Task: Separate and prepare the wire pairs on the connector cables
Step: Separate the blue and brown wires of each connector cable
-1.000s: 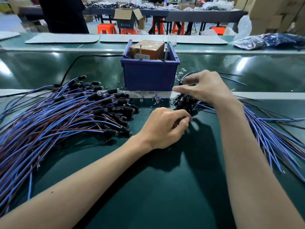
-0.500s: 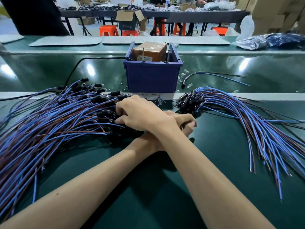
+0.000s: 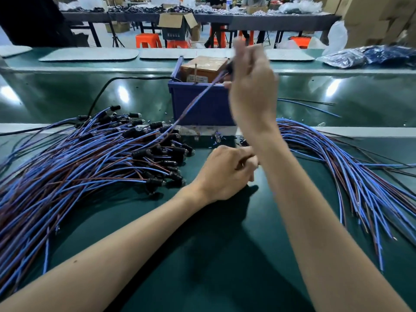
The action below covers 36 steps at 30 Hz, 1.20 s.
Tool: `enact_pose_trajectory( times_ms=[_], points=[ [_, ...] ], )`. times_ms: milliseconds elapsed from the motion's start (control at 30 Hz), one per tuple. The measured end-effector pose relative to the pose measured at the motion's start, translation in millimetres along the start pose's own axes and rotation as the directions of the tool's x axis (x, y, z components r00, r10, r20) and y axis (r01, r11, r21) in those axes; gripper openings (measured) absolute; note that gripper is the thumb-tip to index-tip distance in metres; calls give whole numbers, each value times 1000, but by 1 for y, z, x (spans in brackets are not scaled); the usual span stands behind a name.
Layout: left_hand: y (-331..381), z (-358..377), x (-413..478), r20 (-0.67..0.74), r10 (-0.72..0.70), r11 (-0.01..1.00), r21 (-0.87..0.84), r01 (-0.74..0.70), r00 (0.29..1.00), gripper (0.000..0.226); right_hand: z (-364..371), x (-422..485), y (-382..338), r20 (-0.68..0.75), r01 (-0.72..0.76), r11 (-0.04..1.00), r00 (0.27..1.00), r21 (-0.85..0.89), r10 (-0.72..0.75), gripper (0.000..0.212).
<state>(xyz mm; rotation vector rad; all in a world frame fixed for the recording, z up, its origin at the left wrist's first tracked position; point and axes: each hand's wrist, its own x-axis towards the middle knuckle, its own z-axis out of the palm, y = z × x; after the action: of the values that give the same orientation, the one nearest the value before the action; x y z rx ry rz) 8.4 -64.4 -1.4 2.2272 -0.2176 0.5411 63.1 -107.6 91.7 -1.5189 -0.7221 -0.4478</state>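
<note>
Slanting from upper right down to lower left, the held cable point(image 3: 198, 97) has its long axis on a steep diagonal: its top end is at the right hand point(image 3: 252, 86), and its lower end drops into the left pile point(image 3: 90, 158) of similar cables on the green mat point(image 3: 202, 255). It is a thin pair of wires, one blue and one dark brown, lying close together along their length, with a dark connector at the top end that is blurred. The right hand is up in front of the blue bin point(image 3: 213, 109), fingers curled and pinching the cable near that connector. The left hand point(image 3: 225, 172) rests on the mat between the two piles, fingers curled inward; whether it holds anything cannot be told. The left pile's black connectors point toward the middle of the mat, with the wires fanning out to the left. The right pile point(image 3: 337, 158) fans out to the right. A cardboard box point(image 3: 207, 66) sits in the bin.
</note>
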Motion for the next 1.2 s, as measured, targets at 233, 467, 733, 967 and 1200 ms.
enact_pose_trajectory(
  times_ms=[233, 467, 733, 967, 1200],
  points=[
    [0, -7, 3, -105, -216, 860, -491, 139, 971, 29, -64, 27, 20, -191, -349, 784, 845, 513, 500, 33],
    [-1, -8, 8, -177, -373, 800, -559, 219, 911, 30, -93, 29, 35, -233, -493, 856, 824, 155, 517, 39],
    [5, -6, 0, 18, -222, 867, -453, 206, 975, 42, -89, 34, 21, -84, -468, 717, 805, 517, 587, 25],
    [7, -5, 2, -136, -235, 877, -456, 149, 963, 36, -93, 39, 14, 158, -615, 524, 724, 589, 672, 25],
    [5, -5, 4, -239, -198, 922, -376, 98, 951, 54, -97, 40, 13, 263, -602, 394, 722, 694, 640, 15]
  ],
)
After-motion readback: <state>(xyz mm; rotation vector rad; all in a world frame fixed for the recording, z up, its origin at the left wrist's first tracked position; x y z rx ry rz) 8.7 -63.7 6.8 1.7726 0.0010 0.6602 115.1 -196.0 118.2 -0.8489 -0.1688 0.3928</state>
